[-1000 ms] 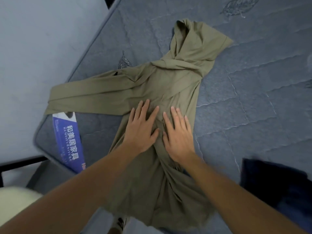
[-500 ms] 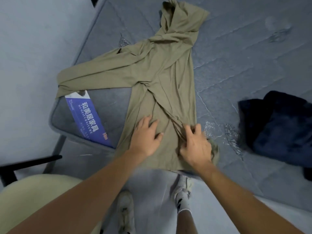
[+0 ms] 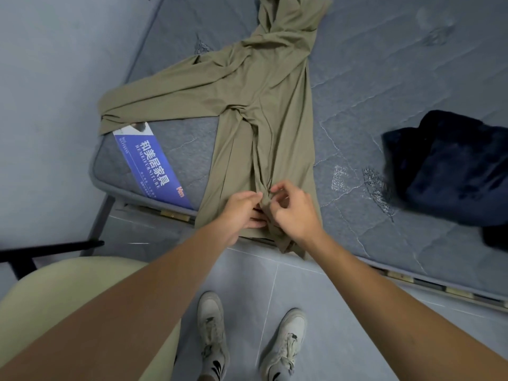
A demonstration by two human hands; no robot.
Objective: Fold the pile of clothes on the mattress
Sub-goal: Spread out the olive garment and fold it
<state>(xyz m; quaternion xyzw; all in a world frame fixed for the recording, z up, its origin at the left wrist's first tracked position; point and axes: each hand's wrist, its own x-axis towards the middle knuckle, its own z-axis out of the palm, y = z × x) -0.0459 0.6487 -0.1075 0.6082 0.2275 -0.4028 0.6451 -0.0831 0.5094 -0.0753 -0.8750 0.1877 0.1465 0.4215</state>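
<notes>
We find the hoodie (image 3: 264,127) laid lengthwise on the mattress (image 3: 384,78), its hem at our hands and hanging slightly over the mattress edge, its hood at the far end beyond them. One sleeve runs out flat to the left of our hands, ending near the mattress corner. A ridge of gathered fabric runs up the middle of the body from our hands toward the chest.

Our left hand (image 3: 242,213) has its fingers curled into the bunched fabric near the hem and grips it. Our right hand (image 3: 295,213), just beside and touching the same bunch, pinches the fabric between thumb and fingers. The two hands meet at the ridge.

To the left of our hands a blue label (image 3: 152,166) with white characters lies on the mattress, its upper end tucked under the sleeve cuff. Well to the right of our hands a dark navy garment (image 3: 450,171) sits in a heap on the mattress, apart from the hoodie.

Below our hands we see a tiled floor (image 3: 343,312) and two pale shoes (image 3: 211,331). A pale rounded seat (image 3: 55,292) stands at lower left.
</notes>
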